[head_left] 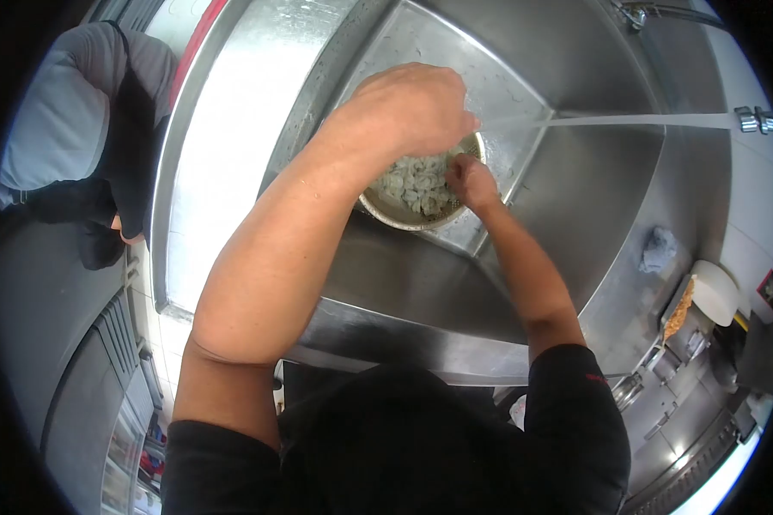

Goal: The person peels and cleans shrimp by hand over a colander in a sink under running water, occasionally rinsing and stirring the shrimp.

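In the sink basin (575,184) sits a round metal colander (395,219) with small holes in its rim. Greyish-white, curled pieces that look like raw shrimp (416,190) fill it. My left hand (421,107) is closed above the colander's far side; its curled fingers hide whatever they hold. My right hand (472,180) is at the colander's right side, fingers pinched together near the pieces. What lies between those fingertips is too small to make out. A pale straight band (627,121) runs from the wall tap (751,119) toward my left hand.
A bright metal drainboard (232,120) adjoins the sink on the left, and another person (77,112) stands beyond it. On the right ledge lies a crumpled cloth (659,249). Farther right are a tray of orange-brown food (680,309) and a white container (715,292).
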The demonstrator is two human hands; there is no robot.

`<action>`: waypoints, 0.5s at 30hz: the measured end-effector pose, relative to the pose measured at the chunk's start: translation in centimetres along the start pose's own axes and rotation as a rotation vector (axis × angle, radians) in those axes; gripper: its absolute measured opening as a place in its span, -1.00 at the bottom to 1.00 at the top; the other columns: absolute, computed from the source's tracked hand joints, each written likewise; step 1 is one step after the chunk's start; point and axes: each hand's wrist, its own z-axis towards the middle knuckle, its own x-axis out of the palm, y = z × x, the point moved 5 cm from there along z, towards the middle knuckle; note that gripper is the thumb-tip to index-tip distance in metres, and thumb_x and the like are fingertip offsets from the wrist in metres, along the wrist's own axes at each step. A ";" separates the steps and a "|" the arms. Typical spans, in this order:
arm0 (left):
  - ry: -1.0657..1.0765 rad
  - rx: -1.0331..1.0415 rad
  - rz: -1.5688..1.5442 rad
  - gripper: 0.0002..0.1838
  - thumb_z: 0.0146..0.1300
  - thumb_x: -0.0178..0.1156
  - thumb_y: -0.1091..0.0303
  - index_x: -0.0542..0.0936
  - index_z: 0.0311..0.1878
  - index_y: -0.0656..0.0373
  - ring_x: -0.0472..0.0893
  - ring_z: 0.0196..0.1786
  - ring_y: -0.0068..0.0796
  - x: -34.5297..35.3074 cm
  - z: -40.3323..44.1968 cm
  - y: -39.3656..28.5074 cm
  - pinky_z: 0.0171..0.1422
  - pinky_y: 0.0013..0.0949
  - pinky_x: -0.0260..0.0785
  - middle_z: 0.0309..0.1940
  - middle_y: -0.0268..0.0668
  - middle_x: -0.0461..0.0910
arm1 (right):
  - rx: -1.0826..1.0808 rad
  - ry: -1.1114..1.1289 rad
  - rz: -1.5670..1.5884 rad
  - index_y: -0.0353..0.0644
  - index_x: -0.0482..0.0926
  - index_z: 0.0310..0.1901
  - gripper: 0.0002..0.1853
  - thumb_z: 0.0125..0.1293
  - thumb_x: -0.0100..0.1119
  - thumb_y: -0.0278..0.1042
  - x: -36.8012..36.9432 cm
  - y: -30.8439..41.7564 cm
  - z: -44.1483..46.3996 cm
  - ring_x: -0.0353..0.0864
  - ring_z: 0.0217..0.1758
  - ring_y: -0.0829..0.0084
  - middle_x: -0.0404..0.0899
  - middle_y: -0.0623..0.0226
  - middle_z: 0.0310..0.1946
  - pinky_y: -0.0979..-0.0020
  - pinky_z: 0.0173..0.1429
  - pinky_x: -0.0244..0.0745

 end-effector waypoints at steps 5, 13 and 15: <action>-0.007 -0.003 0.002 -0.56 0.31 0.17 0.03 0.68 -0.08 0.27 0.67 -0.05 -0.02 -0.2 0.0 0.0 0.09 -0.10 0.47 -0.18 0.02 0.69 | -0.071 -0.024 -0.171 0.12 0.36 0.33 -0.26 0.10 0.45 -0.06 2.2 2.5 1.0 0.32 0.36 -0.10 0.25 0.03 0.38 0.03 0.24 0.48; -0.025 -0.015 0.008 -0.58 0.30 0.18 0.05 0.69 -0.16 0.29 0.69 -0.14 -0.01 0.0 0.4 1.1 0.01 -0.11 0.49 -0.28 0.01 0.69 | 0.067 0.226 -0.494 0.20 0.12 0.52 0.06 -0.02 0.55 -0.06 5.1 10.2 3.3 -0.02 0.54 -0.25 -0.14 0.07 0.56 -0.19 0.40 0.35; -0.035 0.001 0.037 -0.58 0.29 0.19 0.05 0.69 -0.17 0.29 0.69 -0.14 -0.02 0.2 0.5 0.9 0.01 -0.09 0.49 -0.29 0.02 0.69 | 0.010 0.182 -0.363 0.08 0.27 0.43 -0.07 -0.02 0.53 -0.14 8.9 5.6 7.0 0.05 0.50 -0.26 -0.11 0.04 0.55 -0.17 0.36 0.38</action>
